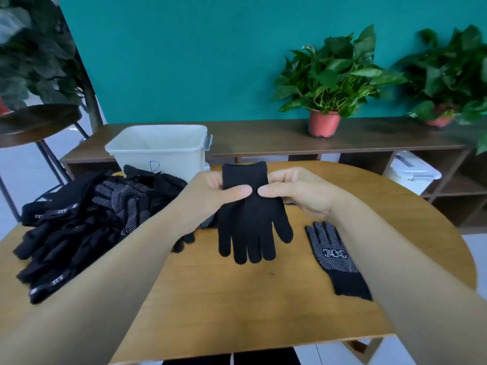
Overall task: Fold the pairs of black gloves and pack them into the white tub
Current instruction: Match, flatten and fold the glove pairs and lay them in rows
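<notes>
Left hand [210, 191] and right hand [295, 191] each pinch the cuff of 1 black glove [250, 214] above the middle of the desk [237, 299], its fingers hanging limp. A 2nd glove [334, 259] lies flat near the right edge; glove pile [87, 219] at the left edge, white tub [158, 148] by the far left edge. Light, soft knit, likely best gripped by the cuff

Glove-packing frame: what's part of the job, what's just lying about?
Job: held glove, pinched by left hand and right hand; dotted glove on the table; glove pile; white tub.
Lying about: potted plant; second potted plant; lidded box in the shelf unit.
</notes>
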The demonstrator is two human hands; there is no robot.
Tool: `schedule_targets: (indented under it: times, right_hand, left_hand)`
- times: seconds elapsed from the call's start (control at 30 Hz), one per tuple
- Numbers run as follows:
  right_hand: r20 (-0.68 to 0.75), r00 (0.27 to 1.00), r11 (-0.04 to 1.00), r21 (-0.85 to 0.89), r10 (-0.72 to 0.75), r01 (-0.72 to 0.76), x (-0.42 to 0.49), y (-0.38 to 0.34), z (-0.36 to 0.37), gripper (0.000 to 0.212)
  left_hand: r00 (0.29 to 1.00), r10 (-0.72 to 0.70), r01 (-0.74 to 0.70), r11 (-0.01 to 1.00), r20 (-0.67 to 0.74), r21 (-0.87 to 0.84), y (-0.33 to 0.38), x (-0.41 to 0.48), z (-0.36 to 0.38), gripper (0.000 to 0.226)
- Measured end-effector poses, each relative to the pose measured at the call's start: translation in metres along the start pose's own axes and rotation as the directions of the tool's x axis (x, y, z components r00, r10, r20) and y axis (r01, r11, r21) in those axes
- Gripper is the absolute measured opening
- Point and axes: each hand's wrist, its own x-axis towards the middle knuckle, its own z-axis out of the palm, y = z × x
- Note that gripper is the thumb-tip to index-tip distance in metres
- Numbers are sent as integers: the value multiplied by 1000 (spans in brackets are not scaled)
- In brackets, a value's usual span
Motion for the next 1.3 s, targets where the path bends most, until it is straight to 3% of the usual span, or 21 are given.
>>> schedule_targets:
  times: [0.1, 0.17, 0.23, 0.3, 0.5, 0.63, 0.7, 0.77, 0.87, 0.97, 1.07, 1.13, 1.17, 1.2, 1.3]
  right_hand:
    - [-72, 997, 999, -43, -23, 20, 5, 15, -8, 22]
    - [-91, 996, 998, -61, 4, -9, 9, 23, -14, 25]
    - [-104, 993, 993, -97, 61, -71, 16, 36, -22, 32]
    - [-119, 989, 987, -121, 92, -106, 27, 47, -28, 35]
    - [-255, 967, 995, -103, -20, -7, 55, 62, -48, 35]
    - [-223, 975, 963, -264, -13, -47, 35, 99, -36, 40]
    - [-180, 981, 870, -492, -67, -31, 15, 135, -16, 24]
    - [-122, 966, 689, -721, -227, 71, -3, 167, 4, 11]
    - [-78, 944, 524, -845, -320, 108, -23, 188, 18, 31]
    - [-10, 950, 437, -889, -313, 135, -35, 189, 27, 39]
    - [-19, 945, 444, -886, -326, 135, -42, 186, 27, 25]
    - [-123, 929, 541, -836, -349, 92, -39, 178, 29, 37]
    - [-187, 915, 569, -821, -357, 54, -34, 171, 30, 41]
    - [-228, 904, 572, -820, -362, 22, -28, 167, 33, 43]
    - [-212, 952, 480, -873, -221, -83, -11, 167, 43, 48]
  left_hand:
    - [997, -43, 43, 999, 58, 8, -7, 3, -2, 25]
    - [993, -79, 70, 993, 92, 99, -16, 8, -4, 4]
    - [991, -104, 87, 980, 88, 181, -29, 17, -6, 22]
    - [991, -120, 104, 968, 53, 230, -41, 29, -5, 18]
    - [1000, -3, 6, 983, -15, 182, -50, 75, 7, 24]
    - [998, -20, 2, 953, 59, 303, -98, 66, 16, 26]
    - [989, -50, -20, 890, 141, 455, -137, 45, 24, 24]
    - [981, 24, -131, 814, 192, 566, -167, 23, 32, 27]
    - [956, 207, -292, 711, 206, 640, -193, -1, 37, 29]
    - [920, 299, -389, 625, 253, 677, -199, -12, 39, 32]
    - [939, 293, -341, 708, 182, 618, -195, -18, 39, 37]
    - [960, 269, -266, 807, 72, 527, -187, -15, 41, 38]
    - [963, 267, -244, 807, 36, 537, -180, -12, 45, 37]
    - [961, 273, -242, 756, 42, 608, -173, -8, 50, 36]
    - [964, 155, -263, 468, 214, 844, -171, -3, 62, 69]
